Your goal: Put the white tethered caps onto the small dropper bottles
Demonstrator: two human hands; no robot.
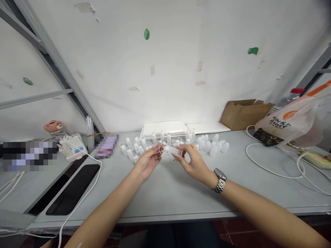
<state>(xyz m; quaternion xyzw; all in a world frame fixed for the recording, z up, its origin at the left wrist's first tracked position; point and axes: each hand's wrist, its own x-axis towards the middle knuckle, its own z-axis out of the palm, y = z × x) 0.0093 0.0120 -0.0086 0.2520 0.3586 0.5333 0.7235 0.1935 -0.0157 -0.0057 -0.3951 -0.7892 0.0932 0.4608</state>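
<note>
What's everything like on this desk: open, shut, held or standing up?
Small bottle: held sideways.
Right hand: closed on it.
Left hand: fingers pinched near its tip end.
Bottles on the left: standing, thin tips up.
Cardboard box: open on top.
Red cap: on its drink bottle.
Watch: worn.

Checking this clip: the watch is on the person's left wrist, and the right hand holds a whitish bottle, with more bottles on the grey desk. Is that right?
Not quite: the head view shows the watch on the right wrist. The right hand does hold a whitish bottle, with more bottles on the grey desk.
</note>
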